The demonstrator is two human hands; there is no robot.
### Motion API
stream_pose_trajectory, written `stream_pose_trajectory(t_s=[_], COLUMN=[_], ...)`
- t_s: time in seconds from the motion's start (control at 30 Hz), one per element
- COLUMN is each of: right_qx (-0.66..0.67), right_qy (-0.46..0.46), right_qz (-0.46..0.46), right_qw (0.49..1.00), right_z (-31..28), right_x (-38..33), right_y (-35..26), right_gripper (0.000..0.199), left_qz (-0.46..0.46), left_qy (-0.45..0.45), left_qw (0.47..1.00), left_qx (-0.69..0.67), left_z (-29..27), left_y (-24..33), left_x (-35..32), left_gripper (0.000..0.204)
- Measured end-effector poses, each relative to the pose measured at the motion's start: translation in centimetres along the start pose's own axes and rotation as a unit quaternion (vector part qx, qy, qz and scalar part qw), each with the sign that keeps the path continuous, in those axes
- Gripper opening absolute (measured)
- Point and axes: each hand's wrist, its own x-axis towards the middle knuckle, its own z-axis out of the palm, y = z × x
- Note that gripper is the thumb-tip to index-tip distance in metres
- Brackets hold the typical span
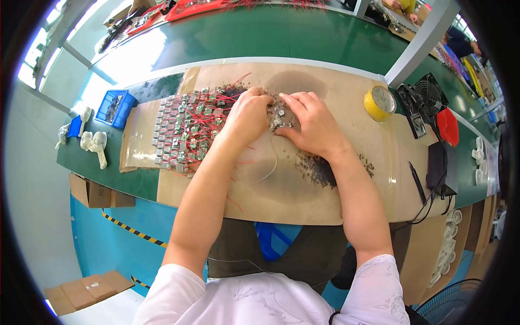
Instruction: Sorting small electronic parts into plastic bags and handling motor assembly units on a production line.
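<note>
My left hand (251,115) is closed, its fingertips pinched together at the edge of a small cluster of silvery metal parts (280,114); what they hold is hidden. On the other side of the cluster, my right hand (317,123) has its thumb and forefinger apart, with the tips close around the parts. A thin pale wire (275,154) trails from between the hands toward me. Left of my hands lie many small green circuit boards with grey metal blocks (187,127) in rows, thin red wires (208,116) sticking out of them.
Cardboard (260,203) covers the green bench, with dark scorch marks (319,170). A blue bin (115,108) of small parts stands left. To the right are a yellow tape roll (379,103), a black fan (430,93), a black box with cables (441,169) and a black pen-like tool (416,182).
</note>
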Motion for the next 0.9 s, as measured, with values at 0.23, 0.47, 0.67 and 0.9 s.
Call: stream_pose_trajectory(t_s=[0.23, 0.47, 0.67, 0.9], right_qx=[-0.027, -0.051, -0.069, -0.059], right_qy=[0.001, 0.008, -0.031, -0.022], right_qz=[0.003, -0.033, -0.032, -0.034], right_qw=[1.000, 0.998, 0.997, 0.997], right_z=[-0.1, 0.2, 1.3, 2.2], right_x=[0.5, 0.3, 1.8, 1.8], right_y=[-0.1, 0.0, -0.8, -0.5], right_gripper=[0.069, 0.070, 0.075, 0.057], left_qz=[-0.037, -0.075, -0.109, -0.093], left_qy=[-0.006, -0.016, -0.069, -0.073], left_qw=[0.976, 0.971, 0.955, 0.968], left_qx=[-0.213, -0.228, -0.267, -0.222], left_z=[-0.8, -2.0, -2.3, -3.4], left_y=[0.4, -0.1, -1.0, -0.9], left_x=[-1.1, -1.4, -2.3, -2.3], left_gripper=[0.031, 0.019, 0.015, 0.012])
